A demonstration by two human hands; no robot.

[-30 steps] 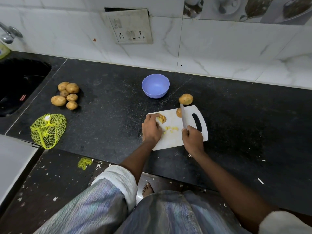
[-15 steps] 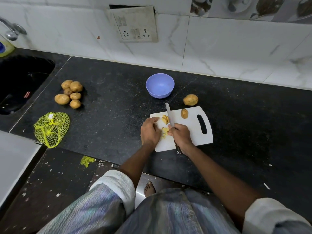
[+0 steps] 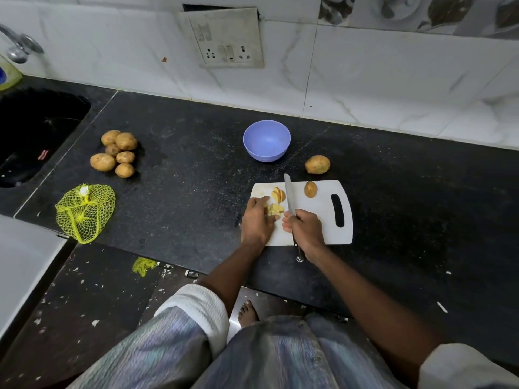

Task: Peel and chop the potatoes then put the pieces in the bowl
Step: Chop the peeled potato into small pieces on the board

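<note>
One potato is under the knife at present, partly reduced: sliced pieces (image 3: pixel 278 195) and smaller cut bits (image 3: pixel 273 210) lie on the white cutting board (image 3: pixel 323 214), which sits on the black table (image 3: pixel 179 192). Left hand (image 3: pixel 257 220) rests over the cut bits, fingers gathered on them; whether it pinches any cannot be told. Right hand (image 3: pixel 304 228) is clenched round the handle of the knife (image 3: pixel 289 196), blade pointing away across the board, just right of the slices. A further small potato piece (image 3: pixel 310 189), skin showing, waits on the board. One whole potato (image 3: pixel 317 164) lies just beyond the board. Six more unpeeled potatoes (image 3: pixel 116 154) sit in a cluster well to the left, near the sink (image 3: pixel 33 130). Blue bowl (image 3: pixel 266 140) stands behind the board and appears to hold nothing yet. Assessment: early stage; chopping of the first potato is in hand, transfer to the bowl not begun, and most of the stock is untouched. A yellow net bag (image 3: pixel 84 213) lies at the table's near edge.
</note>
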